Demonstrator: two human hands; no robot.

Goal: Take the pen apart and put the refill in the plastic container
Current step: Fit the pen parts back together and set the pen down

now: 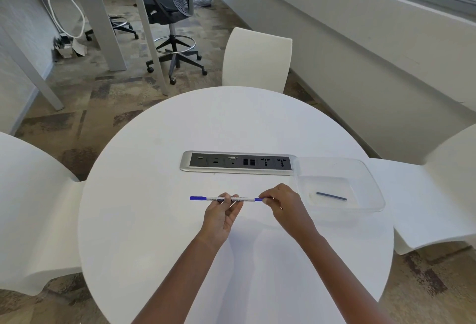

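Left hand: the left hand [223,214] is pinching the middle of the pen [229,199] between thumb and fingers, palm turned up.
Right hand: the right hand [279,201] is closing its fingertips on the pen's blue right end.
Pen: it is lying level across both hands, above the desk [159,220]; its blue cap is sticking out to the left of the left hand.
Plastic container: the clear plastic container [371,177] is sitting on the desk just to the right of the right hand.
Refill: a thin dark refill [331,196] is lying inside the container.
Socket panel: the socket panel [238,162] is sitting beyond both hands.
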